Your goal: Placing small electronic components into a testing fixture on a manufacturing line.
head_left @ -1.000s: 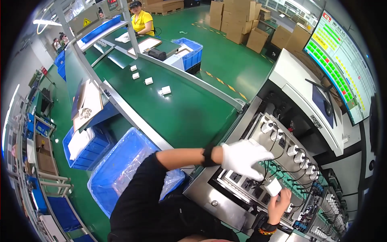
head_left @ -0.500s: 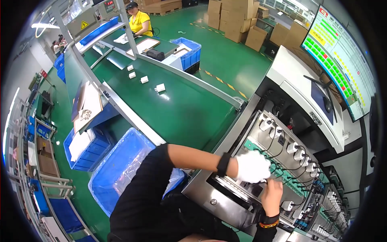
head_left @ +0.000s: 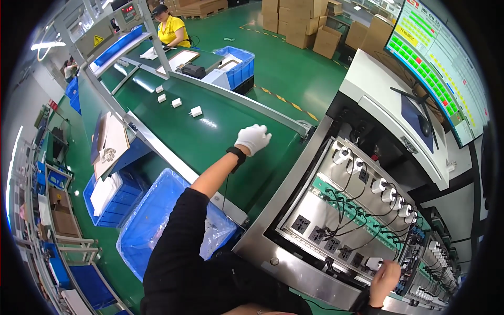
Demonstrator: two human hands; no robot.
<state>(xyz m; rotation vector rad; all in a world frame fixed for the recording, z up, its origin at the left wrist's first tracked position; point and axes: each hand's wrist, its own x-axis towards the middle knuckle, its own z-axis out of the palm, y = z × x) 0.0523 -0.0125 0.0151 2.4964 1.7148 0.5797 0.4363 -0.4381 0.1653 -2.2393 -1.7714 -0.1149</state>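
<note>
My left hand [head_left: 253, 139], in a white glove with a black band at the wrist, is held above the green conveyor belt [head_left: 210, 147]. Its fingers are curled in, and whatever they hold is hidden. Down at the steel test rack [head_left: 328, 197], my bare right hand [head_left: 385, 283] has its fingers bent together at the cable end of a white charger [head_left: 374, 263]. What sits between those fingertips is too small to tell. Along the rack's far row, several white chargers [head_left: 378, 185] have black cables attached. Bare black sockets [head_left: 301, 224] show in the near row.
Several white chargers [head_left: 196, 111] lie farther up the belt. A lined blue bin [head_left: 134, 239] stands left of the belt. Right of the rack are a white desk [head_left: 362, 79] and a monitor [head_left: 436, 68]. A person in a yellow shirt [head_left: 172, 31] sits at the far end.
My left hand has left the rack and swung up and left over the belt. My right hand has moved down and right along the rack to the near-row charger.
</note>
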